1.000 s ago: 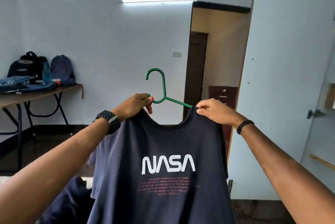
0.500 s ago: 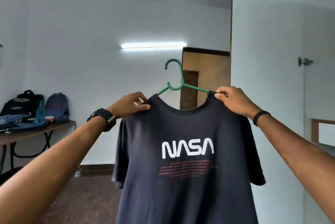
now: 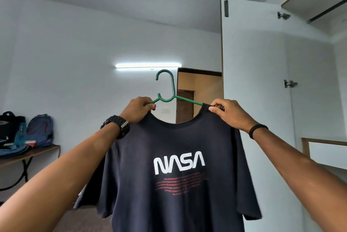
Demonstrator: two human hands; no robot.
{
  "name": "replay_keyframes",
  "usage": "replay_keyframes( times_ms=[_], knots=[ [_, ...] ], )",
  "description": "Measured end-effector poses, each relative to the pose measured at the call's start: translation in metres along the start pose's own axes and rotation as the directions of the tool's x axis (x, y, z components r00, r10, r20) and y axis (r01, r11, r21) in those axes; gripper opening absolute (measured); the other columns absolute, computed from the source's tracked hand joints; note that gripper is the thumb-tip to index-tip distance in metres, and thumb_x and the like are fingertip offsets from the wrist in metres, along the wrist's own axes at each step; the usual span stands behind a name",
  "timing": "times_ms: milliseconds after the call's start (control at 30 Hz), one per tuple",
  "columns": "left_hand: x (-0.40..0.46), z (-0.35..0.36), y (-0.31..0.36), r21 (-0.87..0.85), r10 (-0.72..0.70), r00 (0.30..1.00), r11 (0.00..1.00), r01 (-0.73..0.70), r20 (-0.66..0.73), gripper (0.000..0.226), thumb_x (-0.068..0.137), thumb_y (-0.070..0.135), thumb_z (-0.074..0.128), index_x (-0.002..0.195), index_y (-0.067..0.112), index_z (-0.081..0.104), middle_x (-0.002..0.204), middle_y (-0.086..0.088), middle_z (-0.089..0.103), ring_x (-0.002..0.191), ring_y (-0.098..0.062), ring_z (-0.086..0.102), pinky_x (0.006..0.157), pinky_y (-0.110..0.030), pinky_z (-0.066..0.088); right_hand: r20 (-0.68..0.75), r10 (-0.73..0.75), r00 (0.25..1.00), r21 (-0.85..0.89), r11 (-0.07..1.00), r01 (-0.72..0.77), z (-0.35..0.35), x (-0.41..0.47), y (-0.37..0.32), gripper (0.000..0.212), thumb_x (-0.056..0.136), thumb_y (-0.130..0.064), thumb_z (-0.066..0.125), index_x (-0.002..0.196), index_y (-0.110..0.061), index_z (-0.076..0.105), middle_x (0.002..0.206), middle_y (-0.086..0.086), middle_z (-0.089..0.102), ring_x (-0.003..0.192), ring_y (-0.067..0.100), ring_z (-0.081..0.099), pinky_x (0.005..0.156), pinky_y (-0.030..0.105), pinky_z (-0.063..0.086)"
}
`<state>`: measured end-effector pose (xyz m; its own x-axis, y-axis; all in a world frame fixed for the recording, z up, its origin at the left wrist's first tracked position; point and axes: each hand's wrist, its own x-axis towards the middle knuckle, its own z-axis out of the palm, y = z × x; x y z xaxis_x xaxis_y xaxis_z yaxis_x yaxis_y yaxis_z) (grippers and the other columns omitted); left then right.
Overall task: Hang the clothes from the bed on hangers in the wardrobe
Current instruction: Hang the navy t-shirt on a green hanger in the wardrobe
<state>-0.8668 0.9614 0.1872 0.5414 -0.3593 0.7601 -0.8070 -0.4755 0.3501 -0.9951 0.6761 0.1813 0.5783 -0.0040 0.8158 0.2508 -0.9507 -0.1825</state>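
Both hands pinch the shirt's [image 3: 169,166] shoulders, left hand [image 3: 138,108] and right hand [image 3: 225,112] curled over the fabric, probably over the hanger [image 3: 166,89] arms too. The shirt hangs dressed in mid-air beside the wardrobe door [image 3: 253,81]. Next likely needs one hand freed to hook its rail [image 3: 326,11].

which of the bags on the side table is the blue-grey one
The backpack standing at the right end of the table, right of the blue bottle. The bag at the left is black.

You face a white wall [image 3: 75,62] with a lit tube light [image 3: 148,65], a doorway [image 3: 199,96] and a side table [image 3: 28,154] of bags.
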Motion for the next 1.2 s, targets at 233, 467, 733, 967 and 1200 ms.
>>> replay_keyframes(
  times_ms=[233, 467, 733, 967, 1200],
  knots=[
    [-0.001, -0.003, -0.005, -0.004, -0.023, 0.997, 1.0, 0.022, -0.077, 0.018, 0.097, 0.023, 0.051, 0.086, 0.015, 0.063, 0.08, -0.004, 0.057, 0.077, -0.02, 0.048, 0.063, -0.028, 0.033, 0.237, 0.176, 0.955, 0.091, 0.975, -0.202, -0.035, -0.006, 0.022, 0.02, 0.092, -0.036, 0.061, 0.106, -0.023, 0.063, 0.102, -0.004, 0.062, 0.097, 0.016, 0.058, 0.079, 0.027, 0.049],
    [0.003, 0.017, 0.011, -0.022, 0.021, 0.999, 1.0, -0.022, -0.031, 0.019, 0.097, 0.023, 0.049, 0.09, 0.013, 0.063, 0.086, -0.015, 0.064, 0.08, -0.025, 0.052, 0.063, -0.024, 0.037, 0.305, 0.11, 0.946, 0.029, 0.992, -0.125, -0.04, 0.008, 0.002, 0.021, 0.096, -0.029, 0.056, 0.094, -0.015, 0.072, 0.093, -0.002, 0.067, 0.093, 0.016, 0.06, 0.085, 0.029, 0.047],
    [-0.002, 0.023, -0.003, -0.073, -0.024, 0.998, 0.997, 0.019, -0.055, 0.02, 0.097, 0.026, 0.051, 0.085, 0.017, 0.063, 0.088, -0.019, 0.064, 0.08, -0.024, 0.05, 0.064, -0.026, 0.036, 0.478, 0.09, 0.874, 0.101, 0.983, -0.156, -0.035, 0.011, -0.012, 0.02, 0.095, -0.024, 0.058, 0.09, -0.009, 0.07, 0.087, 0.007, 0.067, 0.08, 0.016, 0.061, 0.079, 0.031, 0.05],
    [-0.012, 0.021, -0.024, -0.079, -0.028, 0.998, 0.997, 0.024, -0.051, 0.025, 0.095, 0.04, 0.052, 0.084, 0.021, 0.063, 0.079, -0.005, 0.06, 0.078, -0.022, 0.051, 0.064, -0.026, 0.037, 0.273, 0.076, 0.959, 0.108, 0.988, -0.109, -0.039, 0.007, -0.001, 0.018, 0.097, -0.023, 0.054, 0.084, -0.017, 0.066, 0.082, 0.001, 0.059, 0.08, 0.012, 0.052, 0.078, 0.026, 0.04],
    [-0.01, 0.032, -0.019, -0.112, 0.02, 0.999, 0.993, -0.024, -0.033, 0.018, 0.095, 0.032, 0.054, 0.094, 0.019, 0.066, 0.09, -0.004, 0.066, 0.087, -0.022, 0.055, 0.074, -0.029, 0.037, 0.29, 0.098, 0.952, 0.101, 0.986, -0.132, -0.043, 0.003, 0.007, 0.015, 0.097, -0.022, 0.055, 0.087, -0.02, 0.067, 0.089, 0.002, 0.064, 0.086, 0.013, 0.057, 0.084, 0.027, 0.043]
  ],
)
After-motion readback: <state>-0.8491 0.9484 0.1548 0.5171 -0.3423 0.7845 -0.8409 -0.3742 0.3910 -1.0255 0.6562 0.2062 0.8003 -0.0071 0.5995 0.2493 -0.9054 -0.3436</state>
